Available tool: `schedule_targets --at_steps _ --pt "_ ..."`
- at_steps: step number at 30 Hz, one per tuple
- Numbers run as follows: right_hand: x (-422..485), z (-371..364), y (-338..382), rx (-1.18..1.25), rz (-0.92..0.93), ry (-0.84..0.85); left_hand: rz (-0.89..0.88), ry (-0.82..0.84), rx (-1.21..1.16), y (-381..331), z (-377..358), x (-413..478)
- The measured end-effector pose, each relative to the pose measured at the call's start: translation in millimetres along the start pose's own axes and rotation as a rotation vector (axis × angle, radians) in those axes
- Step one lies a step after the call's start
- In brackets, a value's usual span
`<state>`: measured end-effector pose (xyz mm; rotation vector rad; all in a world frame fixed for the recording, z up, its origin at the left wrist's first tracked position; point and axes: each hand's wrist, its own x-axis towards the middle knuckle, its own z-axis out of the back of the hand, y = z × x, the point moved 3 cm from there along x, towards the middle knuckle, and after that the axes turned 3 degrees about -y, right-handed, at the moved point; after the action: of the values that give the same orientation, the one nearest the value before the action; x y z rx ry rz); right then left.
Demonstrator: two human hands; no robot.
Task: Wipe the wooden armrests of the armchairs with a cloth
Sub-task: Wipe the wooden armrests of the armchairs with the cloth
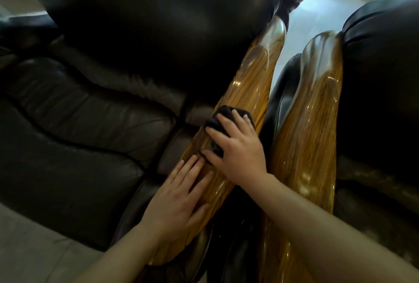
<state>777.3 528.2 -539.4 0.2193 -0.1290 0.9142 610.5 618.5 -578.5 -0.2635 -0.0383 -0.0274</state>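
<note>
Two glossy wooden armrests run side by side up the middle of the head view. On the left armrest (251, 83) my right hand (238, 149) presses a dark cloth (223, 121) flat against the wood, fingers spread over it. My left hand (179, 201) lies flat on the same armrest just below, fingers apart, holding nothing. The right armrest (315, 124) belongs to the neighbouring armchair and is untouched.
A dark leather armchair seat and backrest (95, 106) fill the left half. The second dark leather armchair (381, 60) stands at the right. A narrow gap separates the two armrests. Pale floor (34, 246) shows at the bottom left and at the top right.
</note>
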Motion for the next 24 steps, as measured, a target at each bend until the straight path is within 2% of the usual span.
schedule_targets --at_steps 4,10,13,15,17,20,22,24 --pt "4 5 -22 0.016 0.151 0.021 0.012 -0.005 0.001 2 -1 0" --pt "52 9 -48 0.153 -0.224 -0.051 0.032 0.004 -0.003 2 -6 0" --pt "35 5 -34 0.222 -0.388 -0.145 0.031 0.009 0.008 2 -8 -1" --pt "11 2 -16 0.237 -0.42 -0.212 0.029 0.015 0.008 3 -9 -1" --pt "-15 -3 4 0.222 -0.343 -0.212 0.029 0.018 0.009 2 -9 0" --pt "-36 -8 14 0.146 -0.103 -0.143 0.036 0.023 0.019 1 -9 0" --pt "-21 -5 4 0.115 0.018 -0.099 0.052 0.03 0.008 -1 -7 0" --pt "13 -1 -6 0.08 0.018 -0.054 0.079 0.043 -0.003 -5 -4 1"
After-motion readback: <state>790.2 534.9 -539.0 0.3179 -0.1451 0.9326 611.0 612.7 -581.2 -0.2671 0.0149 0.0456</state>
